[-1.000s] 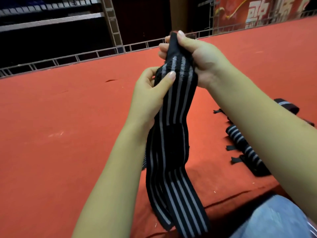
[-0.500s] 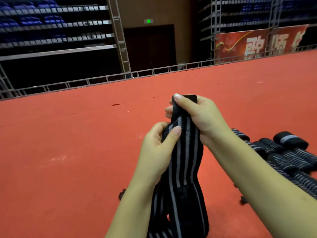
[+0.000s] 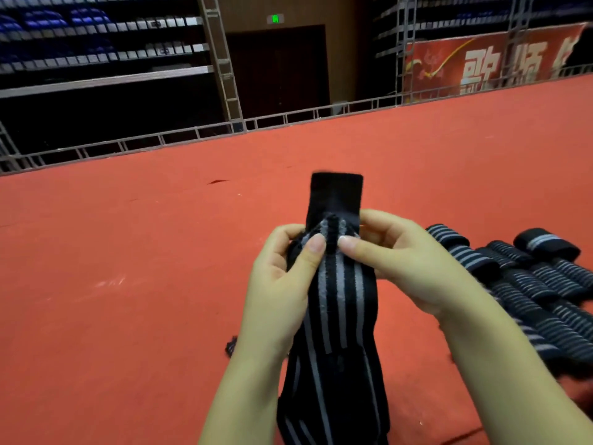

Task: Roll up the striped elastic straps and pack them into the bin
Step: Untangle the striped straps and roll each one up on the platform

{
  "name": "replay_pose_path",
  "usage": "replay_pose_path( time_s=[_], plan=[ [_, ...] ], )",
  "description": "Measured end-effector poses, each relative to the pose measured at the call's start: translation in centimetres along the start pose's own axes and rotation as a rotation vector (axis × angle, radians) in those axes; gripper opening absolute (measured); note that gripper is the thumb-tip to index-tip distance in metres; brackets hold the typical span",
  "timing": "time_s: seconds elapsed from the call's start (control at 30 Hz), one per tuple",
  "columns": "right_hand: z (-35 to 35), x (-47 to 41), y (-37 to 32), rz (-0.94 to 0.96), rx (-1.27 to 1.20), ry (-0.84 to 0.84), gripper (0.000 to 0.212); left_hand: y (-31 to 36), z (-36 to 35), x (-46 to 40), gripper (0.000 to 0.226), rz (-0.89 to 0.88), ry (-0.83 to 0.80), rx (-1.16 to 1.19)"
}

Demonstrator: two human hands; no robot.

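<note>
While both thumbs pinch the strap (image 3: 337, 284) just below its plain black tab (image 3: 336, 194), left hand (image 3: 282, 284) and right hand (image 3: 404, 261) gripping: fold tab down squarely, roll tight, keep edges aligned.

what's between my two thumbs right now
In the head view, the black elastic strap with grey stripes runs between the left hand's thumb and the right hand's thumb; its dark middle band fills the narrow gap.

floor: red carpet (image 3: 128, 284) | bg: metal railing (image 3: 192, 136), dim blue seats (image 3: 80, 24) | red banner (image 3: 481, 65) R
</note>
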State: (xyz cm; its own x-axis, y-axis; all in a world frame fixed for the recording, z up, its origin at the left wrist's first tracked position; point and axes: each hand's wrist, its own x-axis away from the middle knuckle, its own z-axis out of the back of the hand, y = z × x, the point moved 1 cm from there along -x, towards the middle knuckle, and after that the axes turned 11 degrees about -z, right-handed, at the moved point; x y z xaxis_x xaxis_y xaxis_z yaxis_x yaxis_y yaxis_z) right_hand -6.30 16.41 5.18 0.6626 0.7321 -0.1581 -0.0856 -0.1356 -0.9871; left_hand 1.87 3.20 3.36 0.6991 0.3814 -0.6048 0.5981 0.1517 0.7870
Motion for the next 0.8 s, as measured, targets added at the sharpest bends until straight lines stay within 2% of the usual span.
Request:
replay_pose_path(
  time_s=[0.1, 0.17, 0.27, 0.37, 0.4, 0.47, 0.53, 0.6, 0.7, 0.8],
  plan=[
    [0.6, 0.8, 0.9, 0.025, -0.010, 0.066, 0.025, -0.2, 0.0, 1.0, 0.010, 0.038, -0.076, 0.006],
    [0.8, 1.1, 1.2, 0.023, -0.035, 0.043, 0.025, -0.1, 0.1, 1.4, 0.016, 0.074, -0.107, 0.068],
    [1.1, 1.3, 1.4, -0.030, -0.169, -0.080, 0.030, 0.2, 0.3, 1.6, 0.028, 0.109, -0.152, 0.159],
    [1.3, 1.6, 1.3, -0.042, -0.285, -0.263, 0.041, 0.5, 0.6, 1.5, 0.028, 0.109, -0.196, 0.259],
    [1.4, 1.7, 1.3, -0.053, -0.316, -0.276, 0.038, 0.6, 0.7, 1.6, 0.026, 0.108, -0.215, 0.285],
    [1.6, 1.7, 1.3, -0.090, -0.381, -0.237, 0.030, 0.7, 0.8, 1.6, 0.024, 0.112, -0.239, 0.312],
    [1.5, 1.7, 1.3, -0.094, -0.418, -0.219, 0.025, 0.4, 1.0, 1.6, 0.033, 0.132, -0.226, 0.324],
    [1.2, 1.3, 1.3, -0.117, -0.452, -0.165, 0.021, 0.2, 1.3, 1.4, 0.030, 0.154, -0.201, 0.331],
    [0.7, 1.0, 1.4, -0.153, -0.506, -0.072, 0.027, 0.1, 1.4, 1.0, 0.023, 0.111, -0.128, 0.326],
    [-0.9, 0.8, 2.1, -0.176, -0.445, -0.037, 0.038, 0.1, 0.7, 1.0, 0.008, 0.015, -0.063, 0.111]
  ],
)
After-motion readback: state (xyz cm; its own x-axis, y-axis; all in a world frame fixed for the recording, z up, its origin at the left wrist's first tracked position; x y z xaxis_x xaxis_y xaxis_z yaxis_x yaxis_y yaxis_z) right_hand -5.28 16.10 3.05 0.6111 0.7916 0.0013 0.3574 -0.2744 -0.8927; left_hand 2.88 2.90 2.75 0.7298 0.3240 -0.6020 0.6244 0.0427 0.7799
